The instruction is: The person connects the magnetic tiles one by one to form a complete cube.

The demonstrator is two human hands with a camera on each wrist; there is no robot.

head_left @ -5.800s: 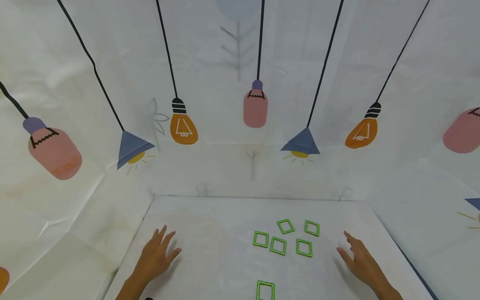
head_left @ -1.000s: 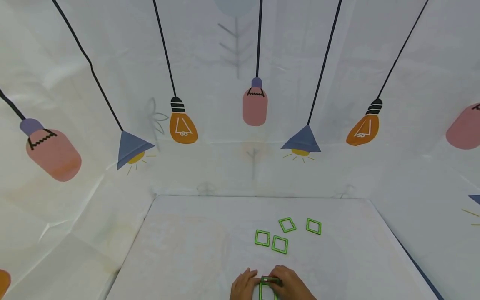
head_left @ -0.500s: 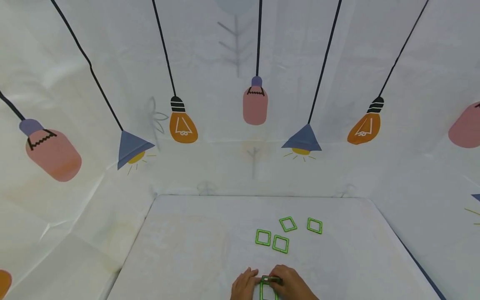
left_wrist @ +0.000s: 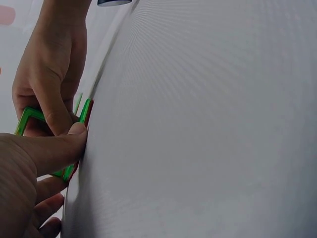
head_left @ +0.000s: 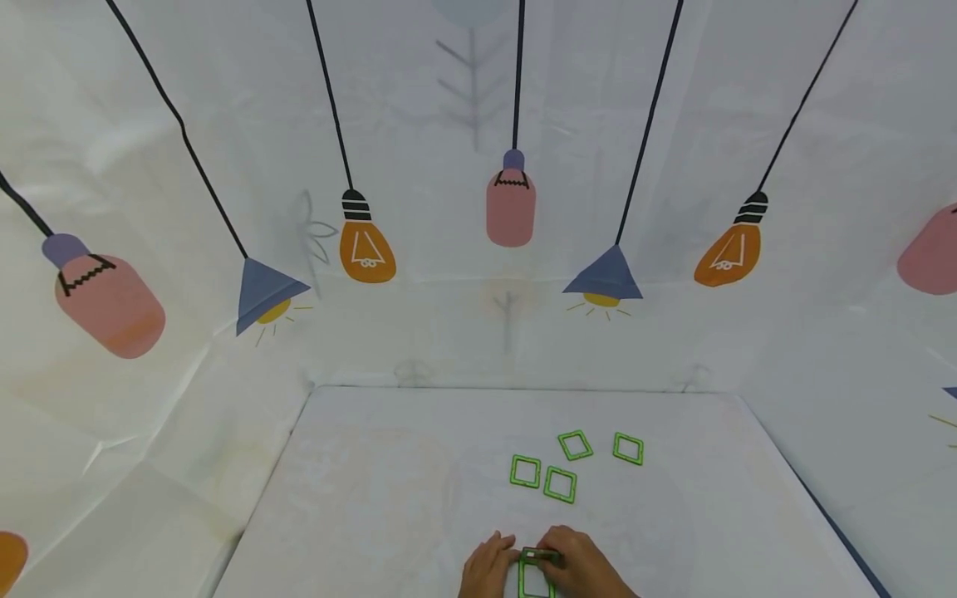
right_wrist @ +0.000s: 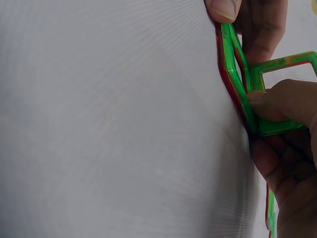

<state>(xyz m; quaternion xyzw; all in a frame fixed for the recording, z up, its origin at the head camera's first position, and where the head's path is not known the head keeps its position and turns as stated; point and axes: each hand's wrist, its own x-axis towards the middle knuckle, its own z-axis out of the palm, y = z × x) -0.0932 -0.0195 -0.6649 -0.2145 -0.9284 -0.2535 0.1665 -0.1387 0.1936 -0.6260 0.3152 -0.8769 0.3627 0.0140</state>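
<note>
In the head view, my hands meet at the near middle of the table around two green square open-frame magnetic tiles. One tile (head_left: 521, 581) lies flat; the other (right_wrist: 285, 62) stands on edge against its far side. My right hand (head_left: 583, 561) pinches the standing tile, its thumb across the frame in the right wrist view. My left hand (head_left: 488, 567) is at the left of the flat tile; in the left wrist view its thumb and a finger hold the tile's edge (left_wrist: 85, 113). Fingers hide part of both tiles.
Farther back on the white table (head_left: 374, 465) lie several more green square tiles, among them a left one (head_left: 526, 486), a tilted one (head_left: 574, 433) and a right one (head_left: 629, 435). A white sheet printed with lamps (head_left: 511, 208) hangs behind.
Earlier both hands were apart and open, with nothing held. One tile has left the back group and is now in my right hand, at the near tile. Over the last second the hands barely move.
</note>
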